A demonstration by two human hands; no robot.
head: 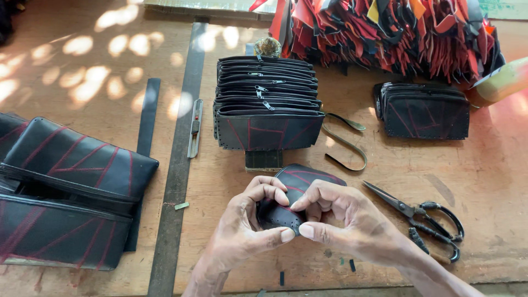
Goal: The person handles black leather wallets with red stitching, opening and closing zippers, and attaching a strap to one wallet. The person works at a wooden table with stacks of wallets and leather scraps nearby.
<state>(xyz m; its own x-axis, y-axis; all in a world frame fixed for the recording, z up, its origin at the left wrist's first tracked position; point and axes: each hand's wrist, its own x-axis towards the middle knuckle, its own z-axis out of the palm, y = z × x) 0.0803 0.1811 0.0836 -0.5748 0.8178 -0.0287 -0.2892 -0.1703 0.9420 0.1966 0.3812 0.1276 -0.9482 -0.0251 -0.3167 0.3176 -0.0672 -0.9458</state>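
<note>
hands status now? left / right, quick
Left hand: closed, pinching the black pouch piece with red stitching at its near edge.
Right hand: closed, pinching the same piece from the other side.

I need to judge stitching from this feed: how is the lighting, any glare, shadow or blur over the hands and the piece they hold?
Head view: dappled sunlight washes out patches of the table at upper left; the left hand, right hand and the black pouch piece lie in even shade and look sharp, its red lines readable; the scissors are crisp too; an orange blur intrudes at the right edge.
</note>
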